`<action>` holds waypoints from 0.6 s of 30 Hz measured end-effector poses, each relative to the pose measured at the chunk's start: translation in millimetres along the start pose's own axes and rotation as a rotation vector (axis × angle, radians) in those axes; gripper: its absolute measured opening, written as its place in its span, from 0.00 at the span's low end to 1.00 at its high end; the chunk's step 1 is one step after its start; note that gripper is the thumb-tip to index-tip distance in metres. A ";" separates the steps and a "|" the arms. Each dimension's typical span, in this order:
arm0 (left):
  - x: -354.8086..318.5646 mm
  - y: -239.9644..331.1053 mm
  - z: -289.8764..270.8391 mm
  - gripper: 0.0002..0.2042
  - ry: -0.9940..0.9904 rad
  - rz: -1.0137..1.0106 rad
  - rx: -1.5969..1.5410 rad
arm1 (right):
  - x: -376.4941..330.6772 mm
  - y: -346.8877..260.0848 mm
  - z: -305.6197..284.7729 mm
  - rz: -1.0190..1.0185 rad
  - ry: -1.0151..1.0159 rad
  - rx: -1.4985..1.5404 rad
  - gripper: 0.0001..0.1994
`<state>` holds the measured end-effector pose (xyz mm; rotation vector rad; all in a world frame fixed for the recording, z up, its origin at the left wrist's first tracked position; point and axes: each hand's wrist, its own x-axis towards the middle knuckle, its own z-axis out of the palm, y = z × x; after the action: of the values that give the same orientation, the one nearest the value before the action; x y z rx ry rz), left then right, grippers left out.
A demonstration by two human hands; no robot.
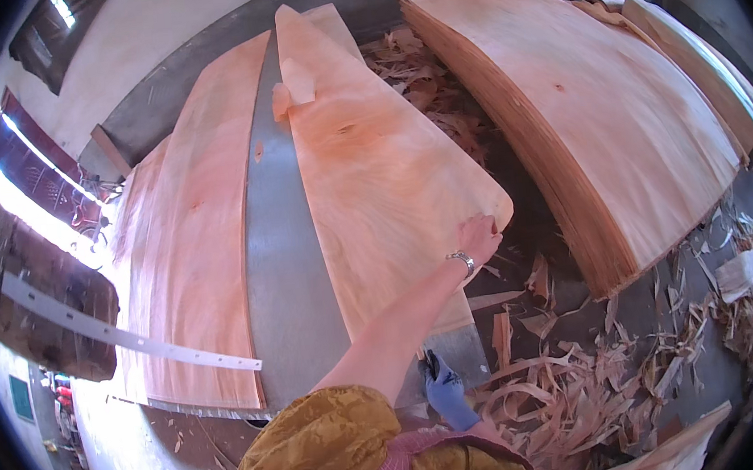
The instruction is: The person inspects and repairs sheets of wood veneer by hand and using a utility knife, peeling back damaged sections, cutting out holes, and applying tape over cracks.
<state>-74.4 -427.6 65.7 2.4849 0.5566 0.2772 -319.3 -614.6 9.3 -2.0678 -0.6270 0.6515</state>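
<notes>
A pale wood veneer sheet (pixel 381 181) lies lengthwise on the grey metal table (pixel 274 244), its right-hand edge raised and curling over. My bare left hand (pixel 481 236), with a metal bracelet at the wrist, reaches across to the right and has its fingers closed on that curled edge. Close to my body, at the sheet's near end, is my right hand (pixel 447 392) in a blue glove with dark fingers. Those fingers look closed around something small that I cannot make out. A torn veneer flap (pixel 296 83) stands near the sheet's far end.
More veneer sheets (pixel 200 215) lie on the left. At right stands a thick veneer stack (pixel 581 119). Veneer scraps (pixel 562 407) cover the floor at lower right, with others (pixel 420 70) between sheet and stack. A white perforated strip (pixel 135 341) juts in from the left.
</notes>
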 end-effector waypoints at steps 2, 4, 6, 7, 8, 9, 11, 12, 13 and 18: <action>-1.3 3.4 2.1 0.11 -0.078 0.011 -0.063 | -17.7 -3.9 -6.9 0.006 0.044 -0.031 0.22; -0.9 -0.7 -0.7 0.14 -0.111 0.049 -0.153 | -25.5 -29.1 -19.0 0.028 0.090 0.004 0.23; -3.2 -14.4 -6.1 0.18 -0.099 0.098 -0.278 | -17.3 -46.1 -15.9 0.027 0.118 -0.006 0.25; -5.7 -14.2 -8.1 0.17 -0.103 0.083 -0.335 | -8.3 -56.7 -13.8 0.024 0.136 -0.035 0.26; -9.2 -13.8 -9.9 0.17 -0.106 0.064 -0.392 | 1.4 -66.5 -12.2 0.019 0.149 -0.065 0.27; -9.9 -11.5 -16.4 0.16 -0.106 0.052 -0.443 | 17.5 -76.6 -12.0 -0.006 0.151 -0.093 0.28; -13.8 -8.6 -33.7 0.18 -0.154 0.121 -0.378 | 49.5 -88.2 -7.4 -0.058 0.156 -0.147 0.29; -14.9 -7.2 -45.2 0.19 -0.177 0.160 -0.342 | 66.0 -75.2 5.5 -0.068 0.170 0.011 0.29; -14.5 -7.1 -58.0 0.19 -0.122 0.205 -0.343 | 87.5 -56.7 20.4 -0.079 0.181 0.168 0.29; -13.2 -42.6 -120.6 0.19 0.121 0.206 -0.287 | 105.2 -95.6 -8.6 0.241 -0.058 0.802 0.24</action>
<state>-137.7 -342.7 138.5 2.2561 0.2844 0.5513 -254.5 -503.9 71.0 -1.3748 -0.0963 0.9200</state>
